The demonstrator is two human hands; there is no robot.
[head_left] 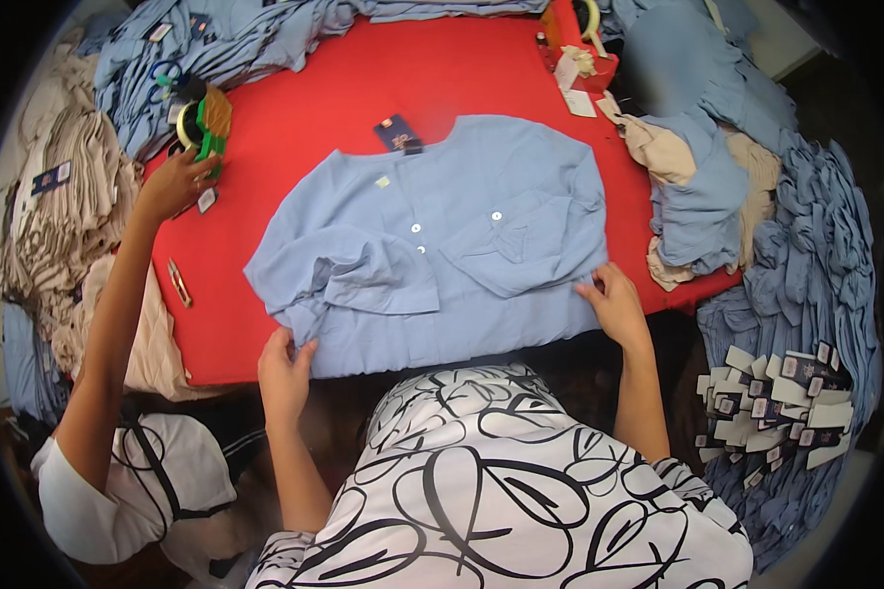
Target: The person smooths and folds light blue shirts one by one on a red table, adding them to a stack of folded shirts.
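Left hand (285,375): thumb and fingertips at the near-left corner of a blue shirt (432,280); whether pinching, I cannot tell. Right hand (619,304): pinching its right edge. Shirt: between both sets of fingers, sleeves folded inward. Dark tag (396,133): beyond the fingers, at the collar. Red table (211,319): beneath.

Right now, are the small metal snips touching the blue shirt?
Apart. The head view shows it: a strip of red table cover lies bare between the snips and the near side of the shirt.
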